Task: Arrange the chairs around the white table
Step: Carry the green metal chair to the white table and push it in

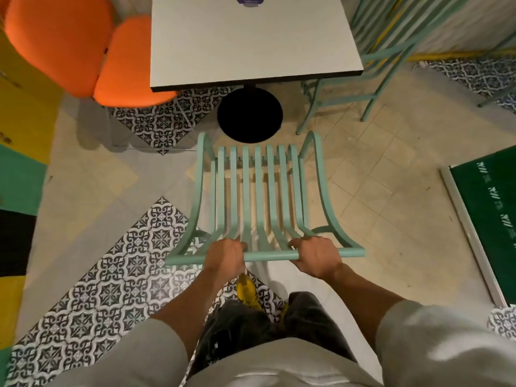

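Below the white worktop point(251, 43), a green chair point(258, 196) with long thin slats stands on the floor point(377, 169), its front edge close to the worktop's round black foot point(250, 115). Both hands hold the chair's top bar. The left hand point(224, 258) is wrapped around the bar near its middle, and the right hand point(317, 255) grips it a little farther to the right. An orange chair point(92, 51) sits at the worktop's left side, partly tucked under the edge. Another green chair point(371, 65) stands at the right side, beside the worktop's corner. Patterned tiles point(111, 280) cover part of the floor.
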`<move>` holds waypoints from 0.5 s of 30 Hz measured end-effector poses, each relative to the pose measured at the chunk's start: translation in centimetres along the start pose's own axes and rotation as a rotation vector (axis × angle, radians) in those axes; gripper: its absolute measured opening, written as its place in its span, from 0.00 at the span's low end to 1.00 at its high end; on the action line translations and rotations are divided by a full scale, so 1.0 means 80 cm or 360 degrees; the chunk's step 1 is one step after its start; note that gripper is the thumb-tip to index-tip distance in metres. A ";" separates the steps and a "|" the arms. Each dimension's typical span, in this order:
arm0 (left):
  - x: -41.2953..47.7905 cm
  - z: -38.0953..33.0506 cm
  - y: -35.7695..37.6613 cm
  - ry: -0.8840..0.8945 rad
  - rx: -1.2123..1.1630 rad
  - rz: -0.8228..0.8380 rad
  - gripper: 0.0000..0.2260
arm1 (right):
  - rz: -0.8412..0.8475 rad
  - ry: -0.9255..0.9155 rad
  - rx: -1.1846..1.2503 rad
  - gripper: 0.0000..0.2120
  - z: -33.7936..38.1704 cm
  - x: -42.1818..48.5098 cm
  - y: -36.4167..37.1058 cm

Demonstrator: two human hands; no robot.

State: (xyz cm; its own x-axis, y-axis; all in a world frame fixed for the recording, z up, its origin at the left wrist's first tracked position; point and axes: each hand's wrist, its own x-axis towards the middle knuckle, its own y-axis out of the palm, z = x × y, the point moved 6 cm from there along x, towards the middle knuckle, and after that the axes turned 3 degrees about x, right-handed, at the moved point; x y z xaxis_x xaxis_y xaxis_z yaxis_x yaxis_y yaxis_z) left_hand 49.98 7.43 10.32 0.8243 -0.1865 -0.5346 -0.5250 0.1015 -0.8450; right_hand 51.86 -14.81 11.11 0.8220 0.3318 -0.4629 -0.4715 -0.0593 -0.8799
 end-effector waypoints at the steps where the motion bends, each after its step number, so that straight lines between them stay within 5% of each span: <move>1: 0.006 0.002 -0.004 0.0006 -0.0037 -0.0020 0.12 | 0.0004 -0.0005 -0.0005 0.23 -0.002 0.006 -0.005; 15: 0.095 0.026 -0.079 -0.0167 -0.0148 -0.0008 0.17 | 0.0104 -0.0148 0.0112 0.16 -0.047 0.107 -0.068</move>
State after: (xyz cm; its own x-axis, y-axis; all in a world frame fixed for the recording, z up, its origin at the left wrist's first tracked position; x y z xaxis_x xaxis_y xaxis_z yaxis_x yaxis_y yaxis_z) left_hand 60.01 7.38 11.55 0.8422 -0.0829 -0.5327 -0.5339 0.0091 -0.8455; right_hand 62.71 -15.20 11.53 0.7573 0.4154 -0.5039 -0.5469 -0.0182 -0.8370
